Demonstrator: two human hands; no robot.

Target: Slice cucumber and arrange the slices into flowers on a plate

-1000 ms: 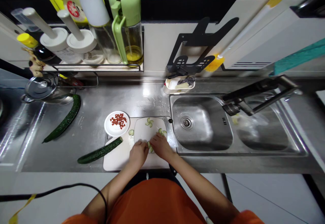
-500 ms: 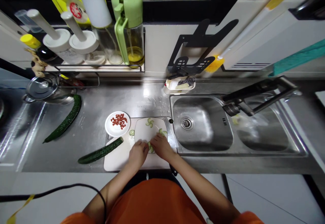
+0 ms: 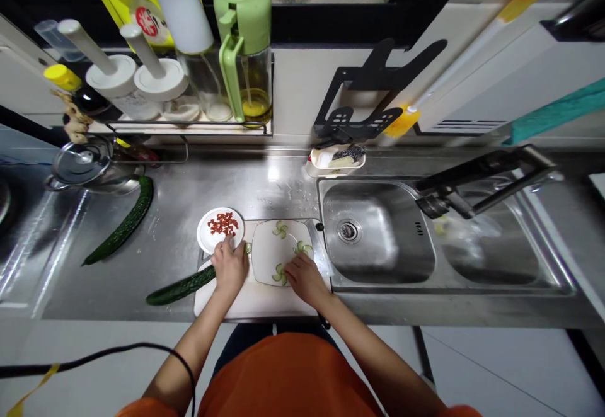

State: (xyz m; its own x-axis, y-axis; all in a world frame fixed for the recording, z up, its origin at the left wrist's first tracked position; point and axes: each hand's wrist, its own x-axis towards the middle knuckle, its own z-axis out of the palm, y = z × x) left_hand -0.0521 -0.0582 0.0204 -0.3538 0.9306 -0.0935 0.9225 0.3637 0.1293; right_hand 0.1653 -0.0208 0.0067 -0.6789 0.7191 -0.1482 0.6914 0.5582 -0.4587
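Note:
My left hand [image 3: 230, 267], thumb and index finger apart, reaches over the edge of a small white plate [image 3: 204, 244] holding chopped red bits [image 3: 222, 223]. Beside its thumb are cucumber slices [image 3: 248, 249]. Its wrist partly covers a cut cucumber [image 3: 182, 287] lying on the white cutting board [image 3: 227, 307]. My right hand [image 3: 306, 281] is over the right of a squarish white plate [image 3: 265, 247], fingers bunched beside a fan of cucumber slices [image 3: 279, 274]; what they hold, if anything, is hidden. Two more fans, top [image 3: 280, 229] and right [image 3: 303, 248], sit on that plate.
A knife [image 3: 321, 250] lies at the board's right edge, with a dark cucumber end [image 3: 320, 227] near it. To the right is a double sink [image 3: 378, 184] with a faucet [image 3: 472, 184]. A whole cucumber [image 3: 123, 228] and lidded pot [image 3: 81, 162] stand left.
My left hand has moved left and up, from the lower fan of slices to the plate of red bits. My right hand has shifted slightly right and down, uncovering more of the fans.

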